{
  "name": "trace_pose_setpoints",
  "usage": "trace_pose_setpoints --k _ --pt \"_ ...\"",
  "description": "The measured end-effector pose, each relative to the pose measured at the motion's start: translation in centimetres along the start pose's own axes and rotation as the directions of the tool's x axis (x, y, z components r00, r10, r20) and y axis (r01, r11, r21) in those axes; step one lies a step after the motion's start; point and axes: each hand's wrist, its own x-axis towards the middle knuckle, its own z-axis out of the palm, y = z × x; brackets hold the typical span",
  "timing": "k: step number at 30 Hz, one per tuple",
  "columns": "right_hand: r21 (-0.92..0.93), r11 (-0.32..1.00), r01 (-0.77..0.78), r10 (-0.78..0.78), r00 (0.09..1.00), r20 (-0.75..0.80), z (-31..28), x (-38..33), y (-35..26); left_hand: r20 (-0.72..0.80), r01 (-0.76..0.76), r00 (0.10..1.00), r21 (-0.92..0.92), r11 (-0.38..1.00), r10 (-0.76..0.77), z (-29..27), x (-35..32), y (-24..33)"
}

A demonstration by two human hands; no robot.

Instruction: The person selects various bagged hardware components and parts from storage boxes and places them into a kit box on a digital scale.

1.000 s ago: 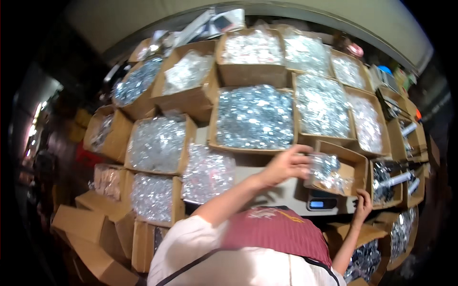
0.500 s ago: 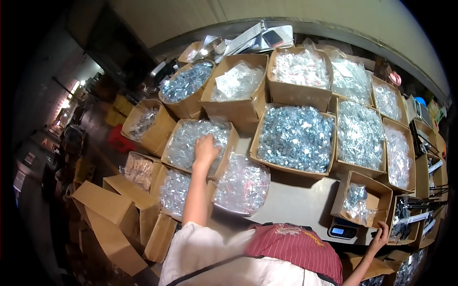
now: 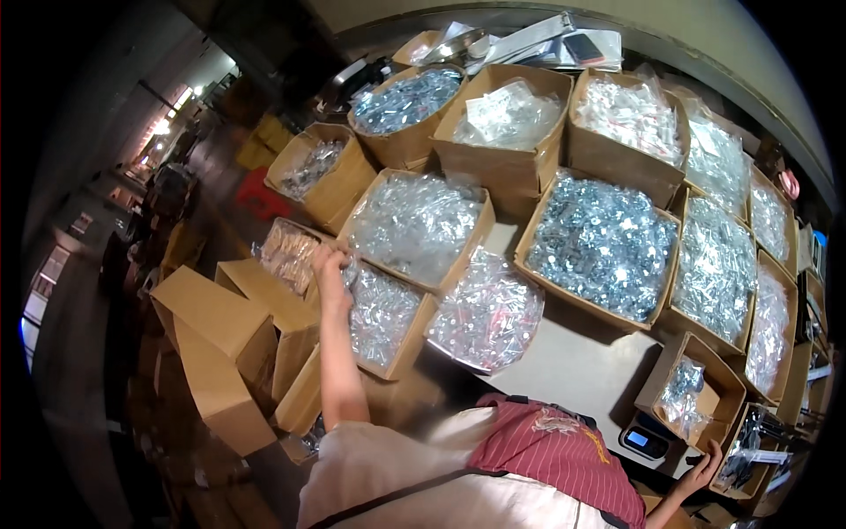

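My left hand (image 3: 329,264) reaches far out to the left, over the gap between a carton of brownish bagged parts (image 3: 284,251) and a carton of clear bagged parts (image 3: 381,315). Its fingers curl down at the bags; whether they hold anything does not show. My right hand (image 3: 703,469) rests low at the right with fingers spread, against the edge of a small carton (image 3: 745,451), next to a small digital scale (image 3: 641,437). A small open carton with one bag of shiny parts (image 3: 687,392) stands just behind the scale.
Many open cartons of bagged metal parts crowd the table, among them a big one of loose shiny hardware (image 3: 604,242) and a full clear bag (image 3: 486,313). Closed cardboard boxes (image 3: 220,339) are stacked at the left. A bare patch of tabletop (image 3: 573,366) lies in front of me.
My left hand left the small carton at the right and swept across the table to the far-left cartons. The view swung left with it. My right hand stayed by the scale.
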Motion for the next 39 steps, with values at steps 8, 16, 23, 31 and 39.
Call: trace_pose_setpoints --k 8,16,23,31,39 --pt "-0.119 0.992 0.036 -0.035 0.999 0.008 0.0 0.1 -0.6 0.14 -0.018 0.969 0.86 0.51 -0.202 1.2 -7.6 -5.4" --pt "-0.037 0.999 -0.017 0.016 1.0 -0.008 0.0 -0.3 -0.8 0.099 0.054 0.962 0.845 0.532 -0.254 0.4 -6.0 -3.6" --pt "-0.03 0.997 0.071 -0.071 0.997 0.002 0.3 0.0 -0.9 0.047 0.067 0.974 0.878 0.474 -0.224 -0.6 -5.9 -4.6" --pt "-0.027 0.999 0.02 -0.02 1.0 0.003 -1.1 -0.2 -0.9 0.417 0.746 0.664 -0.313 0.588 -0.621 3.5 -6.1 0.5" --pt "-0.026 0.999 0.022 -0.023 0.999 -0.041 1.1 1.1 -6.3 0.933 0.833 0.047 0.16 0.53 -0.356 23.8 -14.4 2.1"
